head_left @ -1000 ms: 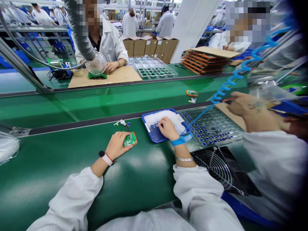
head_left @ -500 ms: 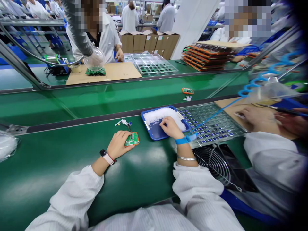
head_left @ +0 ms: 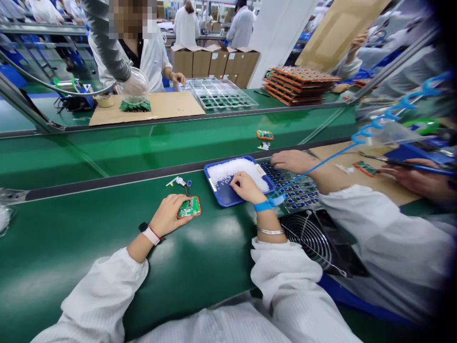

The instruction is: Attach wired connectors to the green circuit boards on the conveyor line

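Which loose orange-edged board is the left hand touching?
The near board, left of the blue tray; the far board lies beyond the tray, the rightmost board by a co-worker's hand.

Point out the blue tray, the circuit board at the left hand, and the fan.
Blue tray [head_left: 223, 194], head view: its bare floor.
Circuit board [head_left: 192, 206], head view: its green face.
Fan [head_left: 310, 235], head view: its wire guard.

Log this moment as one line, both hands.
left hand: holding green circuit board | right hand: at blue tray with white granules
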Tool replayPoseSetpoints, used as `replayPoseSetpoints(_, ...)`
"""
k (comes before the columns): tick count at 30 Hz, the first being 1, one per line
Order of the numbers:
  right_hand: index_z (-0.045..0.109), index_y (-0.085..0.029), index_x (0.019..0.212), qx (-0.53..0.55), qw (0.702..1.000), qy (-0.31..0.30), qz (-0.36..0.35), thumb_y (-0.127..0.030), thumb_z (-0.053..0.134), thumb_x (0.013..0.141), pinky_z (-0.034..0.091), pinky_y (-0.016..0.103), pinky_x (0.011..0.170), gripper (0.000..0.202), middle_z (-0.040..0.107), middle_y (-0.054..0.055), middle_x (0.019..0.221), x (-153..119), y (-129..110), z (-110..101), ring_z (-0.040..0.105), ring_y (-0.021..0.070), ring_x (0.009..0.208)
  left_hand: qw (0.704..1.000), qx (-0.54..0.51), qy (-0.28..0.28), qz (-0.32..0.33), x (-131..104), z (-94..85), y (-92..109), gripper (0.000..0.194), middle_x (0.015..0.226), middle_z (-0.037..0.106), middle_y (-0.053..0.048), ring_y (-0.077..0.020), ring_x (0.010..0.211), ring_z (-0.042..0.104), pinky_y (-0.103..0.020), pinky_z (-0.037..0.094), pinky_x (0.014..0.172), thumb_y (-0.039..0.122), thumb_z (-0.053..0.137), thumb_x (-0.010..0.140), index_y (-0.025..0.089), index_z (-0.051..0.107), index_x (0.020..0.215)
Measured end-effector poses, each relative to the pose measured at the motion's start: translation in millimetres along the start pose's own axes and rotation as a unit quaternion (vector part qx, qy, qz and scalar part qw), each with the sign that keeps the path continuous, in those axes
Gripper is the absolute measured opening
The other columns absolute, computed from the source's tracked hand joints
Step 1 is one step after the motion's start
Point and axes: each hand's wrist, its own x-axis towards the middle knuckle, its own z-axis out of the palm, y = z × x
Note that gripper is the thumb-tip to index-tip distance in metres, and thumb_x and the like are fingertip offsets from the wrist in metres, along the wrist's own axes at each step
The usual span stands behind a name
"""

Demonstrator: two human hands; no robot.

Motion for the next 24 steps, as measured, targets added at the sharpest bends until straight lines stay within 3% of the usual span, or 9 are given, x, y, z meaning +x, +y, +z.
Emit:
replayPoseSetpoints(12,0.052,-0.017,0.063,-0.028,0.999,-0.001,0.038,-0.011,0.047,0.077,0.042,0.035,0.079,0.016,0.052,0.008,0.082,-2,-16,-6,0.051,0.0202,0.082,1.000,-0.002,0.001,-0.019,4,1.8,2,0.049,0.119,0.059,-0.007,-0.0255,0.108,0.051,-0.041,0.040,0.089,0.046,0.062,0.077,0.022,0.051,0.118)
replayPoseSetpoints(14,0.050,-0.017,0.063,0.002,0.999,0.033,0.018,-0.013,0.046,0.079,0.042,0.037,0.080,0.017,0.051,0.009,0.082,-2,-31,-6,0.050,0.0212,0.084,0.999,-0.018,0.016,-0.028,6,3.3,4,0.044,0.117,0.060,-0.007,-0.0246,0.108,0.052,-0.040,0.040,0.090,0.045,0.061,0.078,0.021,0.053,0.115)
replayPoseSetpoints(17,0.050,-0.019,0.070,0.109,0.989,0.065,-0.069,-0.017,0.043,0.085,0.041,0.037,0.087,0.016,0.051,0.009,0.092,-5,-70,4,0.050,0.0209,0.094,0.995,-0.049,0.070,-0.042,10,6.4,8,0.026,0.111,0.063,-0.006,-0.0220,0.104,0.054,-0.039,0.041,0.091,0.037,0.054,0.085,0.021,0.059,0.105)
replayPoseSetpoints(21,0.051,-0.020,0.078,0.215,0.966,0.012,-0.146,-0.020,0.042,0.087,0.041,0.036,0.089,0.013,0.049,0.009,0.102,-15,-120,34,0.049,0.0195,0.102,0.986,-0.099,0.125,-0.040,16,8.4,12,0.017,0.101,0.068,-0.004,-0.0184,0.097,0.057,-0.036,0.043,0.088,0.027,0.050,0.087,0.021,0.065,0.094)
replayPoseSetpoints(24,0.050,-0.020,0.078,0.248,0.959,-0.007,-0.136,-0.022,0.041,0.088,0.043,0.035,0.086,0.014,0.049,0.008,0.099,-19,-131,53,0.050,0.0191,0.099,0.982,-0.127,0.125,-0.059,16,7.2,11,0.015,0.093,0.070,-0.003,-0.0174,0.090,0.060,-0.034,0.046,0.084,0.023,0.052,0.085,0.021,0.066,0.088)
